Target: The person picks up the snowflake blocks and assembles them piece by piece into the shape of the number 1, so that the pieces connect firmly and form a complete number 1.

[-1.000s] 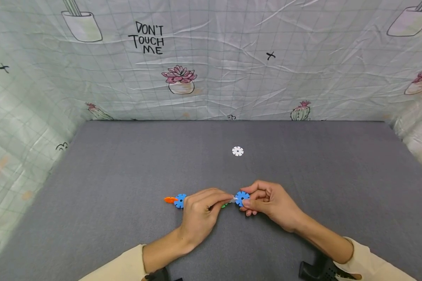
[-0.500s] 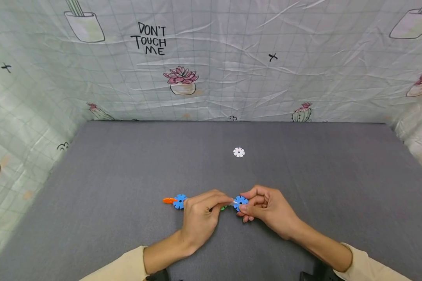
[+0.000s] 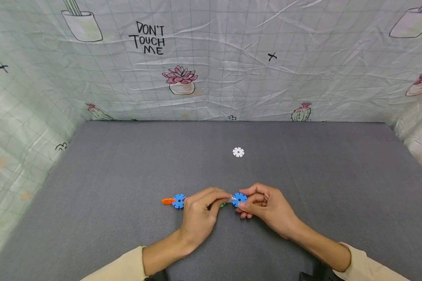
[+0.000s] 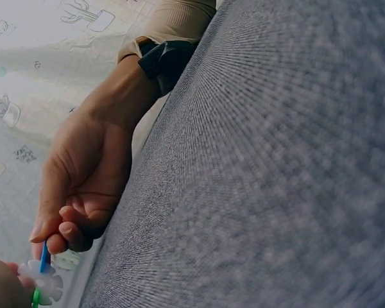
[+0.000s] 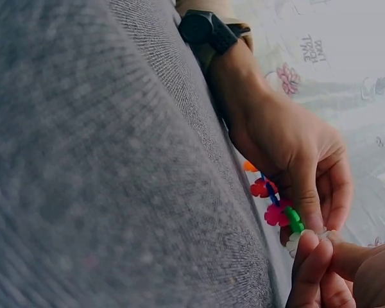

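My right hand (image 3: 272,212) pinches a notched blue snowflake disc (image 3: 239,198) between thumb and fingers. A translucent white snowflake disc (image 4: 48,285) meets the blue one edge to edge. My left hand (image 3: 200,214) pinches this white disc at the end of a chain of interlocked discs. Under that hand, the right wrist view reveals a green disc (image 5: 294,220), a pink disc (image 5: 277,214) and a red disc (image 5: 263,188). Left of the hand, a second blue disc (image 3: 178,201) and an orange disc (image 3: 168,201) form the chain's far end.
A loose white snowflake disc (image 3: 238,152) lies flat on the grey table (image 3: 126,164), beyond the hands. A printed cloth (image 3: 218,58) hangs behind the table and along its sides. Dark straps sit on both wrists.
My right hand has shifted slightly left with its blue disc, which now sits closer to the fingertips of my left hand. Both hands keep their holds.
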Demonstrator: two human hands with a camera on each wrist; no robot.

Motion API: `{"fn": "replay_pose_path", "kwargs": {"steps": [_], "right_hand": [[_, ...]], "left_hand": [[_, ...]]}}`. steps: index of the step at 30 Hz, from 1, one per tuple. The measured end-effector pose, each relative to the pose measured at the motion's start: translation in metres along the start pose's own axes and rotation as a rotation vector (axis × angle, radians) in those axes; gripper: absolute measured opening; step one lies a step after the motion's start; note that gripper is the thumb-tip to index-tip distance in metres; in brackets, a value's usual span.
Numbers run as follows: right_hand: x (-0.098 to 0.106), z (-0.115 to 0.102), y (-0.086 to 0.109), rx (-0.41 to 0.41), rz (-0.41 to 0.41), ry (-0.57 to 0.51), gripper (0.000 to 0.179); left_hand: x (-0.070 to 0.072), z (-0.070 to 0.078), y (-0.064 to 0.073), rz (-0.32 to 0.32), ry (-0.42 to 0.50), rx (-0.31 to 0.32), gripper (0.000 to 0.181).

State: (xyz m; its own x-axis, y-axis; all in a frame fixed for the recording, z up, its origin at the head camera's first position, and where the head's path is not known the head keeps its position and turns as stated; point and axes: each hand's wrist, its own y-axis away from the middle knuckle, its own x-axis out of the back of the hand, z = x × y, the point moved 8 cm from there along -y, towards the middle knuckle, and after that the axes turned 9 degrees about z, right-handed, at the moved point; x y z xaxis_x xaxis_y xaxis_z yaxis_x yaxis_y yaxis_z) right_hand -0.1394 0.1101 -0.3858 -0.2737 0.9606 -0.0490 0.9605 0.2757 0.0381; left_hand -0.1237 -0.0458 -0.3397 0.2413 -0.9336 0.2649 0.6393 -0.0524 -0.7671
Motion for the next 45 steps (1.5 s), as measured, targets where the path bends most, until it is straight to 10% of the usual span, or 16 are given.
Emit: {"fn": "replay_pose_path", "kwargs": {"steps": [21,45], "right_hand": [[0.009,0.0,0.0,-0.005,0.091,0.082,0.037],[0.01,-0.005,0.001,-0.007,0.128,0.157,0.034]], "left_hand": [[-0.01,0.002,0.003,-0.126,-0.049,-0.04,0.031],[-0.01,0.007,0.003,-0.116,-0.034,-0.101,0.034]]}}
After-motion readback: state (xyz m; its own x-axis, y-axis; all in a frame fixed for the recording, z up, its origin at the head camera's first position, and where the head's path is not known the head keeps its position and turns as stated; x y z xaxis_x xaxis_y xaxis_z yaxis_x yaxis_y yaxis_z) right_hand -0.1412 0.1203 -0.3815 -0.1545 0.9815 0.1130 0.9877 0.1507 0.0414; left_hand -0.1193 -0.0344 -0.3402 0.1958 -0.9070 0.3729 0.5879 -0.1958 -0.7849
